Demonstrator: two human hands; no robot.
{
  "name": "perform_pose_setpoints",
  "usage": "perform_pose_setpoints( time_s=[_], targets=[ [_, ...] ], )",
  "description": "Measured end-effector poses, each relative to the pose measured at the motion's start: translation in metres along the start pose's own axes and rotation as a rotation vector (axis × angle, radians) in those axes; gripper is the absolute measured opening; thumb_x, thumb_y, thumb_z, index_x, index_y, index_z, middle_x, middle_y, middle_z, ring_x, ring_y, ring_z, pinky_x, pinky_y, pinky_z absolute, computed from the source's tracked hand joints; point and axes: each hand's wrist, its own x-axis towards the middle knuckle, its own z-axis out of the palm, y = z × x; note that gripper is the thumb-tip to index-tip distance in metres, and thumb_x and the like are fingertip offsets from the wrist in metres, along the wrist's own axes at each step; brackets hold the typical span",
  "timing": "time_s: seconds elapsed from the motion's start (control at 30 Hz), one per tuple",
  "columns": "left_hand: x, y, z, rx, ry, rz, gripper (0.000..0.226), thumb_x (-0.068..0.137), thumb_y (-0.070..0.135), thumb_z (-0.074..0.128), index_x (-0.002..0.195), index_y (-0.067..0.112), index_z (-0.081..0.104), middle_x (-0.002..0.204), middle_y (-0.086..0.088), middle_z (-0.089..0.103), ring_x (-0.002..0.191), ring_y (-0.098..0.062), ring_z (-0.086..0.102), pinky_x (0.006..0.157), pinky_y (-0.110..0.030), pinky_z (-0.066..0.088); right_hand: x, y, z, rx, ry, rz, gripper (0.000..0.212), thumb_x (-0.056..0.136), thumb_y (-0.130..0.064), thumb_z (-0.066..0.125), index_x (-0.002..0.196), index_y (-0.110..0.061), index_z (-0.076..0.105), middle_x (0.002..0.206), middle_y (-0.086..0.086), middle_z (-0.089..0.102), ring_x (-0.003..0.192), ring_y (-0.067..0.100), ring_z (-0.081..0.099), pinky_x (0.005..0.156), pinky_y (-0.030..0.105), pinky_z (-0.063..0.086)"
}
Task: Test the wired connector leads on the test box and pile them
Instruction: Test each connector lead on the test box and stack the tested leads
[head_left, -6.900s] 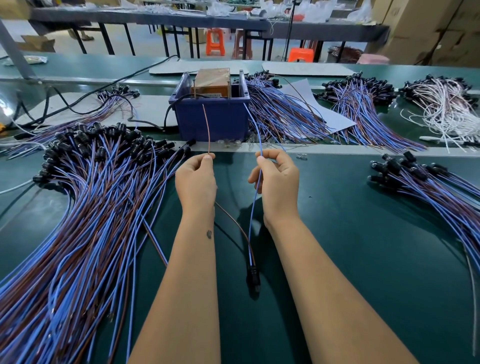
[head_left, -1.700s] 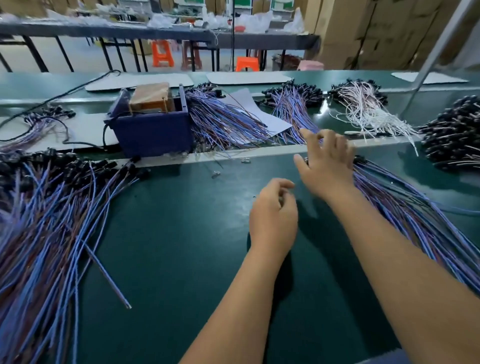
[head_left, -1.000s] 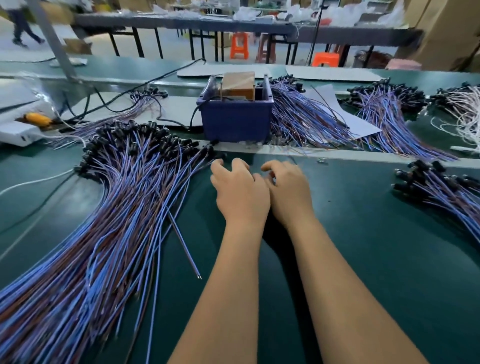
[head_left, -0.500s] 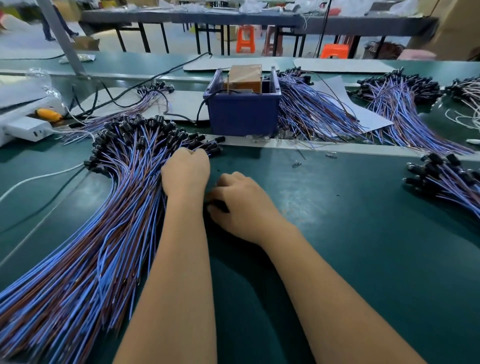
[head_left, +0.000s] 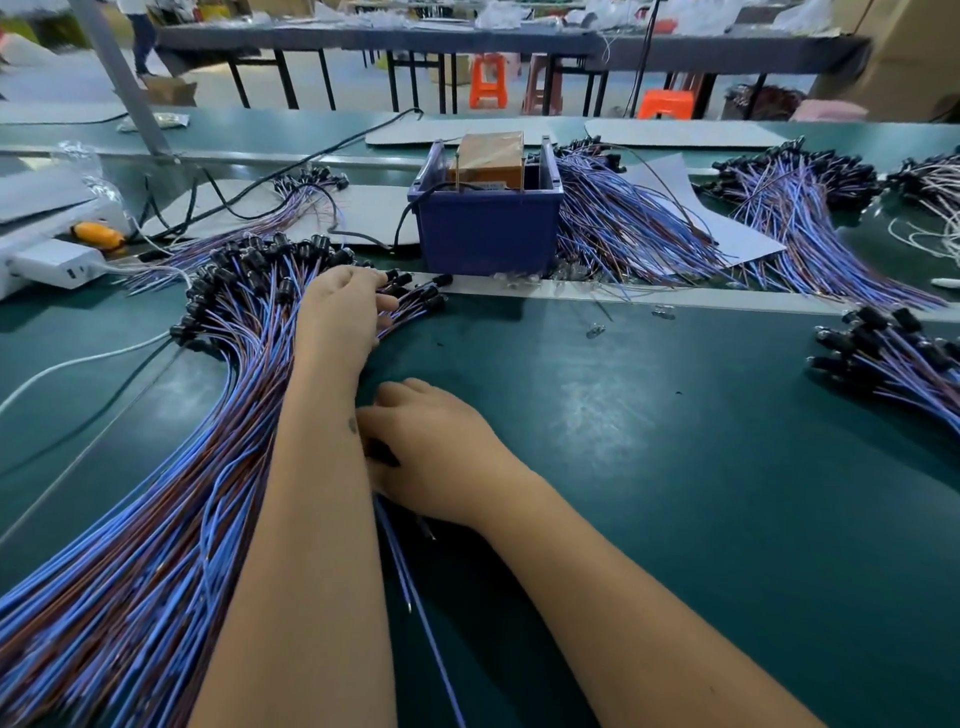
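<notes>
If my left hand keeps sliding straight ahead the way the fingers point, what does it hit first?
Probably the black connectors at the right edge of the big lead pile, which the left hand already rests on. Beyond them is the metal strip, with the blue test box farther right; depth is uncertain.

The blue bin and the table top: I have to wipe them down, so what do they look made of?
The blue bin looks like moulded plastic: uniform colour, smooth walls, thick rim. The table top looks like a dark green rubbery mat, matte with dull scuffs; the exact material is unclear.
</notes>
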Motion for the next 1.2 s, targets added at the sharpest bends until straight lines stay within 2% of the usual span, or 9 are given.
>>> perform_pose_setpoints(
  time_s=[0.23, 0.43, 0.57, 0.67, 0.77, 0.9, 0.97, 1.07, 1.2],
  targets=[
    [-0.011, -0.02, 0.014, -0.134, 0.183, 0.111, 0.028, 0.089, 0.008, 0.041, 0.078, 0.023, 0.061, 0.073, 0.002, 0.066, 0.066, -0.012, 0.058, 0.059, -0.027, 0.043, 0.002, 0.013, 0.0, -0.113, 0.07, 0.242, 0.024, 0.087, -0.028, 0.058, 0.103, -0.01, 0.052, 0.107, 0.011, 0.055, 0.101, 0.031, 0.049, 0.068, 0.032, 0.029],
    [-0.023, -0.02, 0.036, -0.194, 0.214, 0.205, 0.028, 0.087, 0.003, 0.043, 0.079, 0.02, 0.063, 0.076, 0.0, 0.066, 0.073, -0.013, 0.06, 0.07, -0.031, 0.047, 0.0, 0.023, -0.004, -0.287, 0.096, 0.263, 0.016, 0.093, -0.018, 0.05, 0.105, -0.009, 0.054, 0.111, 0.011, 0.055, 0.102, 0.031, 0.052, 0.069, 0.033, 0.028],
    [-0.034, -0.023, 0.047, -0.191, 0.238, 0.321, 0.027, 0.085, 0.003, 0.043, 0.08, 0.022, 0.061, 0.078, 0.003, 0.065, 0.067, -0.009, 0.054, 0.066, -0.026, 0.045, 0.0, 0.033, -0.008, -0.387, 0.063, 0.297, 0.024, 0.09, -0.011, 0.048, 0.114, -0.01, 0.05, 0.118, 0.011, 0.053, 0.108, 0.031, 0.05, 0.075, 0.033, 0.029],
    [-0.041, -0.026, 0.054, -0.116, 0.16, 0.385, 0.026, 0.085, 0.005, 0.044, 0.081, 0.024, 0.061, 0.076, 0.008, 0.063, 0.065, -0.005, 0.053, 0.065, -0.023, 0.044, -0.001, 0.047, -0.016, -0.44, 0.087, 0.39, 0.026, 0.091, -0.009, 0.045, 0.116, -0.011, 0.047, 0.12, 0.009, 0.054, 0.11, 0.031, 0.051, 0.079, 0.036, 0.034],
    [-0.046, -0.027, 0.057, -0.005, 0.057, 0.44, 0.021, 0.083, 0.013, 0.045, 0.082, 0.026, 0.06, 0.069, 0.012, 0.06, 0.058, 0.0, 0.049, 0.057, -0.017, 0.04, -0.003, 0.058, -0.022, -0.456, 0.129, 0.448, 0.026, 0.087, -0.006, 0.046, 0.112, -0.013, 0.045, 0.114, 0.009, 0.061, 0.105, 0.031, 0.055, 0.072, 0.035, 0.026],
    [-0.05, -0.029, 0.057, 0.103, -0.025, 0.37, 0.012, 0.083, 0.026, 0.045, 0.08, 0.031, 0.056, 0.054, 0.003, 0.057, 0.05, -0.011, 0.046, 0.053, -0.032, 0.042, -0.009, 0.073, -0.03, -0.417, 0.228, 0.524, 0.029, 0.085, 0.002, 0.044, 0.112, -0.01, 0.047, 0.106, 0.012, 0.064, 0.098, 0.035, 0.057, 0.068, 0.035, 0.025],
    [-0.049, -0.031, 0.055, 0.222, -0.051, 0.309, 0.009, 0.088, 0.029, 0.045, 0.091, 0.032, 0.053, 0.059, -0.003, 0.063, 0.051, -0.015, 0.048, 0.054, -0.036, 0.043, -0.016, 0.086, -0.038, -0.387, 0.28, 0.576, 0.025, 0.087, 0.003, 0.045, 0.108, -0.008, 0.05, 0.101, 0.014, 0.065, 0.094, 0.036, 0.056, 0.067, 0.035, 0.026],
    [-0.048, -0.032, 0.055, 0.339, -0.053, 0.254, 0.018, 0.094, 0.023, 0.044, 0.112, 0.024, 0.045, 0.074, -0.008, 0.066, 0.065, -0.024, 0.055, 0.057, -0.037, 0.04, -0.026, 0.107, -0.048, -0.328, 0.348, 0.67, 0.017, 0.09, 0.003, 0.049, 0.103, -0.006, 0.054, 0.096, 0.017, 0.064, 0.09, 0.037, 0.056, 0.066, 0.036, 0.03],
    [-0.05, -0.03, 0.058, 0.443, 0.087, 0.258, 0.025, 0.094, 0.018, 0.047, 0.119, 0.018, 0.044, 0.086, -0.002, 0.061, 0.076, -0.026, 0.053, 0.054, -0.035, 0.029, -0.04, 0.127, -0.056, -0.265, 0.404, 0.782, 0.018, 0.093, 0.002, 0.046, 0.105, -0.007, 0.055, 0.097, 0.017, 0.065, 0.09, 0.036, 0.055, 0.066, 0.036, 0.033]
  ],
)
